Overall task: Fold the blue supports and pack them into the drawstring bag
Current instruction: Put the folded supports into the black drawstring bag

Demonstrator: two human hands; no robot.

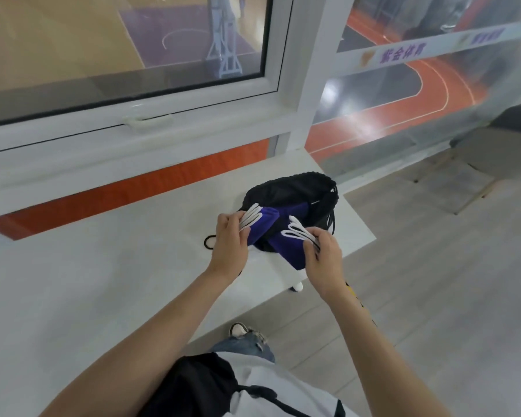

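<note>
Hands at work over a white table [109,266] by a window: the left hand [227,245] pinches the white-trimmed end of one blue support [260,225], fingers curled around the banded edge, while the right hand [324,260] grips the white-trimmed end of a second blue support [286,246] in the same way. Both supports run up and away from the fingers, converging toward the black drawstring bag [295,192], which lies on the table just beyond them, its gathered mouth seemingly at the far edge. Each hand is about equally near the bag, and the supports' far ends already overlap its dark fabric; folding looks unfinished, so the ends held at the fingers would probably have to travel forward along each support's length
</note>
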